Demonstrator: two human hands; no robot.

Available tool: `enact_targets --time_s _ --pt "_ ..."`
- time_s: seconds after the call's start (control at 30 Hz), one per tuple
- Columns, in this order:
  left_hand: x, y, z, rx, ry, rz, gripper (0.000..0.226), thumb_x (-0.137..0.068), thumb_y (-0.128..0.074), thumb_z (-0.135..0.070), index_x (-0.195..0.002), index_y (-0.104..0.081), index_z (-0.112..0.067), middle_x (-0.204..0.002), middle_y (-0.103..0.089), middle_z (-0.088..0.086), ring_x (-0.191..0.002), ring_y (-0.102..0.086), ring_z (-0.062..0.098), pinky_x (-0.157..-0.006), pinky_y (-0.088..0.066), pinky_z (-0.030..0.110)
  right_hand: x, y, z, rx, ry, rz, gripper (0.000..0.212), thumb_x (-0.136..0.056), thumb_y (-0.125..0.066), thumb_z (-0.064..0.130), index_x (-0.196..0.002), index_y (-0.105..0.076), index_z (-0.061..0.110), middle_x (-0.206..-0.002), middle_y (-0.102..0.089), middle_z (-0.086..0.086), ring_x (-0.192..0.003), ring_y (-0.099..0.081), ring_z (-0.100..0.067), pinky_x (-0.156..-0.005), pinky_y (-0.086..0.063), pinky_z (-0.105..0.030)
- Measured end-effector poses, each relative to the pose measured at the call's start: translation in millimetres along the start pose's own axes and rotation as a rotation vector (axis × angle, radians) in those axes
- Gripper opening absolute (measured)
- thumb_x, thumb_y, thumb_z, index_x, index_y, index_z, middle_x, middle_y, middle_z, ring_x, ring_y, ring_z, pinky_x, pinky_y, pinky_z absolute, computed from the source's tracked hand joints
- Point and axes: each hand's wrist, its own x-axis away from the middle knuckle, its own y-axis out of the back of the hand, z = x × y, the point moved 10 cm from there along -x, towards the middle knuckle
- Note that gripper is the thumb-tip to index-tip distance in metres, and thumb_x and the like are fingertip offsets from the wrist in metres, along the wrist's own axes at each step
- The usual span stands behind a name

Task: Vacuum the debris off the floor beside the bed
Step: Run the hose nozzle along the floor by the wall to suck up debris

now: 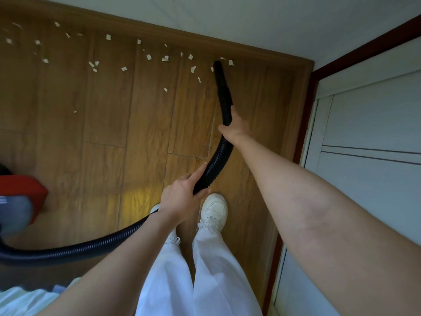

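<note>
Here, two hands hold one black hose (218, 165): the right hand (235, 127) grips near the nozzle (220, 74), the left hand (182, 197) farther back. Roughly two dozen paper scraps (124, 69) dot the floor (109, 115) along the baseboard, nozzle tip among them.

White sneakers (215, 209), white wardrobe doors (369, 124)

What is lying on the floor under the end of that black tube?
Pale paper scraps litter the wooden floor around the nozzle. One scrap pokes out beside its tip; whatever is directly beneath the mouth is covered.
</note>
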Motion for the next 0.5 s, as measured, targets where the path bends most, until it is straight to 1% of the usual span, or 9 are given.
enact_targets --time_s 0.07,0.1,0.17,0.23,0.37,0.43,0.5 --pt "-7 1 -5 -0.017 -0.028 0.013 0.067 -0.093 -0.052 -0.048 -0.150 -0.015 -0.045 -0.107 -0.060 -0.005 -0.080 -0.058 0.013 -0.060 -0.048 0.026 0 13 -13 -0.004 -0.046 -0.048 0.074 -0.097 -0.052 0.023 -0.155 -0.006 0.027 -0.146 -0.042 -0.008 -0.120 -0.053 -0.026 -0.092 -0.046 -0.028" --pt "-10 1 -8 -0.032 -0.040 0.019 0.067 -0.094 -0.051 -0.048 -0.150 -0.015 -0.044 -0.109 -0.060 -0.005 -0.080 -0.057 0.012 -0.061 -0.049 0.027 0 20 -21 -0.007 -0.077 -0.070 0.074 -0.097 -0.051 0.025 -0.155 -0.005 0.026 -0.147 -0.041 -0.007 -0.121 -0.052 -0.026 -0.092 -0.045 -0.027" --pt "-17 0 -13 -0.061 -0.067 0.035 0.066 -0.094 -0.050 -0.047 -0.150 -0.015 -0.044 -0.108 -0.059 -0.004 -0.079 -0.054 0.012 -0.061 -0.047 0.026 0 32 -37 -0.005 -0.134 -0.101 0.075 -0.097 -0.051 0.028 -0.155 -0.004 0.027 -0.149 -0.039 -0.006 -0.120 -0.052 -0.026 -0.094 -0.047 -0.029" --pt "-21 -2 -17 -0.081 -0.091 0.047 0.066 -0.095 -0.050 -0.046 -0.150 -0.015 -0.044 -0.108 -0.059 -0.004 -0.078 -0.053 0.011 -0.060 -0.046 0.025 0 36 -47 0.000 -0.166 -0.102 0.076 -0.096 -0.052 0.031 -0.155 -0.005 0.028 -0.147 -0.041 -0.006 -0.116 -0.054 -0.026 -0.093 -0.051 -0.034" --pt "-19 -1 -11 -0.070 -0.084 0.043 0.066 -0.094 -0.050 -0.047 -0.150 -0.014 -0.043 -0.107 -0.059 -0.004 -0.078 -0.053 0.011 -0.060 -0.046 0.026 -1 28 -39 0.006 -0.151 -0.077 0.077 -0.095 -0.053 0.029 -0.154 -0.006 0.030 -0.145 -0.043 -0.006 -0.113 -0.055 -0.026 -0.089 -0.054 -0.038" --pt "-15 3 -6 -0.032 -0.064 0.026 0.067 -0.094 -0.051 -0.047 -0.150 -0.016 -0.043 -0.108 -0.059 -0.004 -0.078 -0.054 0.012 -0.061 -0.046 0.027 -2 18 -25 0.008 -0.127 -0.049 0.076 -0.095 -0.053 0.027 -0.154 -0.006 0.030 -0.146 -0.042 -0.006 -0.116 -0.054 -0.027 -0.093 -0.053 -0.039" --pt "-9 6 2 0.018 -0.037 -0.004 0.067 -0.093 -0.052 -0.049 -0.150 -0.017 -0.043 -0.110 -0.060 -0.004 -0.081 -0.058 0.013 -0.061 -0.049 0.028 -4 4 -7 0.048 -0.085 -0.012 0.076 -0.094 -0.054 0.026 -0.155 -0.007 0.029 -0.147 -0.041 -0.007 -0.120 -0.051 -0.028 -0.098 -0.049 -0.038"
